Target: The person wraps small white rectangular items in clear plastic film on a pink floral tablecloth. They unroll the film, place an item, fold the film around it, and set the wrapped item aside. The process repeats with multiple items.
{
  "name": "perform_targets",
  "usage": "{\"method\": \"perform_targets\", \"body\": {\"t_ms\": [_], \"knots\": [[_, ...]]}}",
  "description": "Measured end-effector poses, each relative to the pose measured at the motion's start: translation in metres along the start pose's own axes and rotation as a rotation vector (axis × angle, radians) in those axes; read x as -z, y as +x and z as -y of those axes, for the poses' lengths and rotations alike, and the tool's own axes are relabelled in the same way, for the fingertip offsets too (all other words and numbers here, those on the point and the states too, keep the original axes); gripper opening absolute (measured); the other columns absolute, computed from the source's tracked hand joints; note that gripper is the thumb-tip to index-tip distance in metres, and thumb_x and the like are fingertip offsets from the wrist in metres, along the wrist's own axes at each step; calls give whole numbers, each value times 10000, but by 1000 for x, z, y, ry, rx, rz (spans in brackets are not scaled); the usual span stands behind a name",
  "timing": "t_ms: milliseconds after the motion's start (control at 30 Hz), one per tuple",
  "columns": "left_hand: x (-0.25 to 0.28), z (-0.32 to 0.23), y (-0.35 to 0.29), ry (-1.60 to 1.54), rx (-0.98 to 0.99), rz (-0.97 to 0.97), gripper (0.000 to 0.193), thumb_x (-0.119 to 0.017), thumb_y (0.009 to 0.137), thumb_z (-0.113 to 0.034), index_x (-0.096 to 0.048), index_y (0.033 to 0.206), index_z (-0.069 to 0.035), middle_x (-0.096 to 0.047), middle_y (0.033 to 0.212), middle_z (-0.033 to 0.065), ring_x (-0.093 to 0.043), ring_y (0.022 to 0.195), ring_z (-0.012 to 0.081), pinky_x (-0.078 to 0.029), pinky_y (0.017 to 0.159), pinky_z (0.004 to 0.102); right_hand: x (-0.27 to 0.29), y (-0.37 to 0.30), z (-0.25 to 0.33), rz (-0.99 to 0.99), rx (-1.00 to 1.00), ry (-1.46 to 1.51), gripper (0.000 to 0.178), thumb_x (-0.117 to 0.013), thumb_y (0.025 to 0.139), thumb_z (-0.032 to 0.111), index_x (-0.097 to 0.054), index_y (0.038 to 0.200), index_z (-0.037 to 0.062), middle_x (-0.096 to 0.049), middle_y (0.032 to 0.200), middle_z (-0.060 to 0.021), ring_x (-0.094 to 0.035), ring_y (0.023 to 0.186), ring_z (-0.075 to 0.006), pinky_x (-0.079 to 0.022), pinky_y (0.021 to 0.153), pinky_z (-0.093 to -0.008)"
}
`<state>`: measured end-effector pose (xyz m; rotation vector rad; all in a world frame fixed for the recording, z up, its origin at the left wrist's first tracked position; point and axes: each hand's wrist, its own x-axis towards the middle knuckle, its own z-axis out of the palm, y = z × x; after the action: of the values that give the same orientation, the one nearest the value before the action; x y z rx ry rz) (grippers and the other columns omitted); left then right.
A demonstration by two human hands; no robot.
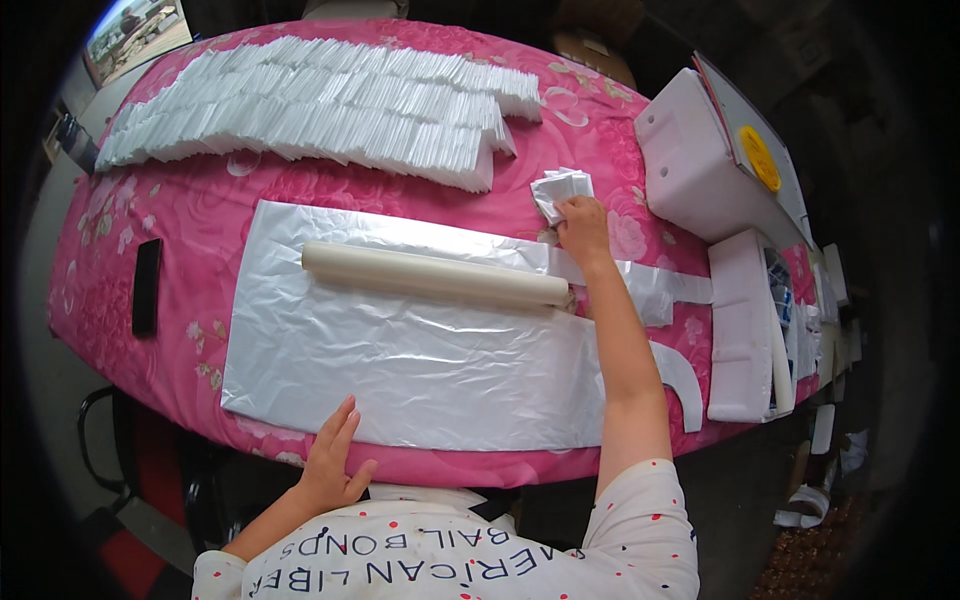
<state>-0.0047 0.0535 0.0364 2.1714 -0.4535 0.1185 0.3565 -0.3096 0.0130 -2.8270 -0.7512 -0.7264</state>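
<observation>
Reaching far across the table, my right hand closes on a small bundle of folded white plastic bags; its fingertips are partly hidden. My left hand is at the near edge, fingers spread and holding nothing. Beside it lies a stack of flat white plastic bags, slightly wrinkled, with handle ends stretching right, partly under my right forearm. A cream-coloured roller or tube rests lengthwise across the upper part of these bags.
Long rows of folded white bags stand packed at the back left. A dark phone-like object lies at the left on the pink flowered tablecloth. White foam boxes stand at the right, one with a yellow ring-shaped item by it. A chair is at the lower left.
</observation>
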Motion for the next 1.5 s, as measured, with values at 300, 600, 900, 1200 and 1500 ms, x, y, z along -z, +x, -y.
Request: {"method": "perform_targets", "body": {"t_ms": [300, 600, 900, 1200, 1500], "knots": [[-4, 0, 16, 53, -64, 78, 622, -605, 724, -51, -368, 1292, 36, -320, 1370, 263, -371, 1228, 406, -332, 1001, 435, 69, -61, 87, 239, -5, 480, 427, -689, 695, 195, -608, 1088, 48, -594, 1041, -128, -516, 1016, -289, -403, 902, -385], [-36, -15, 66, 152, -68, 123, 707, -630, 745, -107, -292, 1350, 28, -169, 1434, 275, -213, 1307, 457, -244, 1049, 479, 125, -159, 182, 512, -67, 688, 516, -649, 774, 335, -542, 1179, 34, -542, 1154, -173, -496, 1085, -321, -397, 931, -393], [-69, -23, 97, 285, -113, 236, 817, -635, 770, -334, -216, 1408, -42, -22, 1457, 285, -7, 1350, 456, -131, 1077, 496, 132, -236, 120, 439, -83, 279, 594, -577, 800, 314, -416, 1320, 75, -300, 1430, -144, -274, 1328, -291, -213, 1077, -423], [-93, -22, 97, 94, -139, 207, 923, -655, 758, -349, -105, 1431, -39, 43, 1454, 291, -4, 1352, 454, -122, 1080, 489, 166, -280, -12, 244, -708, -615, 436, -543, 819, 183, -492, 1193, -35, -472, 1230, -256, -403, 1185, -401, -284, 1014, -469], [-107, -40, 107, 196, -210, 307, 866, -644, 741, -426, -245, 1386, -8, -37, 1444, 310, -30, 1339, 483, -158, 1068, 511, 128, -225, 149, 413, -173, 443, 606, -582, 818, 264, -370, 1338, 38, -274, 1433, -174, -245, 1332, -327, -204, 1080, -427]]}}
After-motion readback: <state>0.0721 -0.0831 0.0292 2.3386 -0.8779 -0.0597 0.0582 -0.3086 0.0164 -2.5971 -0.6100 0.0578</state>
